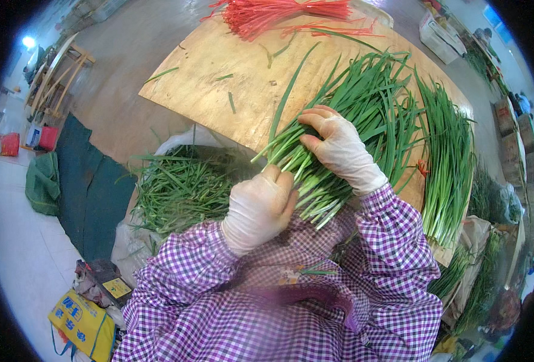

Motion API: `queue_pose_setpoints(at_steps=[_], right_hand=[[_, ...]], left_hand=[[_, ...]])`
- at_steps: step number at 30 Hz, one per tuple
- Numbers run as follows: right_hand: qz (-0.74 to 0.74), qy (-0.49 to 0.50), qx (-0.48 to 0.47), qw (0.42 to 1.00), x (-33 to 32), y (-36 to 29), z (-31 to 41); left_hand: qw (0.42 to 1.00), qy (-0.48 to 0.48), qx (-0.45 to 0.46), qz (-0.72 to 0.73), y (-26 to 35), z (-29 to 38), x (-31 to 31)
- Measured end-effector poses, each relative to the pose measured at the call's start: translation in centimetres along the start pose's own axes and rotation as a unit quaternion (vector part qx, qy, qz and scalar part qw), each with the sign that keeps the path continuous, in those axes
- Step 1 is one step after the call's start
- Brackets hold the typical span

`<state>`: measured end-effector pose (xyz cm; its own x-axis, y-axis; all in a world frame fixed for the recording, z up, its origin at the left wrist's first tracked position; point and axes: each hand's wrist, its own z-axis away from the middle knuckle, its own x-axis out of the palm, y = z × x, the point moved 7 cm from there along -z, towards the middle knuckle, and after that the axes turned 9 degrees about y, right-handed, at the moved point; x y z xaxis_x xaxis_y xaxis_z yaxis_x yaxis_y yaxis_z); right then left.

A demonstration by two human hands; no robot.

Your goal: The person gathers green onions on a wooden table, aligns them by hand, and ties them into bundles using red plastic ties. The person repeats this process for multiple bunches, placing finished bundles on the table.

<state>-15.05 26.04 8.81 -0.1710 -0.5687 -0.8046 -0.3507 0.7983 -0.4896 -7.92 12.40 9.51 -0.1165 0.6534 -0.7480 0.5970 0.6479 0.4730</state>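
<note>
A loose pile of garlic chives (pixel 362 97) lies on the plywood board, its pale stalk ends pointing toward me and over the board's near edge. My right hand (pixel 339 147), in a whitish glove with bare fingertips, grips some of these stalks from above. My left hand (pixel 260 206), gloved the same way, is curled at the pale ends of the stalks. Its fingers close around stalk ends, mostly hidden by the fist. To the right, a neat bundle of chives (pixel 448 163) lies with a red tie (pixel 423 168) at its left side.
Red ties (pixel 267 16) are heaped on the far side of the plywood board (pixel 203 90). A plastic-lined container (pixel 188 135) of leaf scraps (pixel 185 190) stands below its left edge. A yellow bag (pixel 83 323) is at lower left; more greens (pixel 479 280) lie at right.
</note>
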Motion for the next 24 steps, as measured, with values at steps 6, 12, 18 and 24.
queue_pose_setpoints(at_steps=[6, 12, 18, 24], right_hand=[[-0.026, -0.033, -0.003, 0.999, 0.0, -0.3, -0.3], [-0.082, -0.086, 0.019, 0.993, -0.4, 0.0, 0.0], [-0.056, -0.096, 0.02, 0.994, 0.0, -0.1, -0.2], [-0.057, -0.086, 0.044, 0.994, 0.0, 0.0, -0.1]], left_hand=[[0.969, 0.063, -0.116, 0.207, -3.3, 0.4, 0.1], [0.963, 0.042, -0.132, 0.23, -3.6, 0.2, 0.0], [0.997, 0.067, 0.023, 0.003, -0.1, -0.4, -0.4], [0.996, 0.035, 0.044, 0.062, -1.9, 1.2, -1.6]])
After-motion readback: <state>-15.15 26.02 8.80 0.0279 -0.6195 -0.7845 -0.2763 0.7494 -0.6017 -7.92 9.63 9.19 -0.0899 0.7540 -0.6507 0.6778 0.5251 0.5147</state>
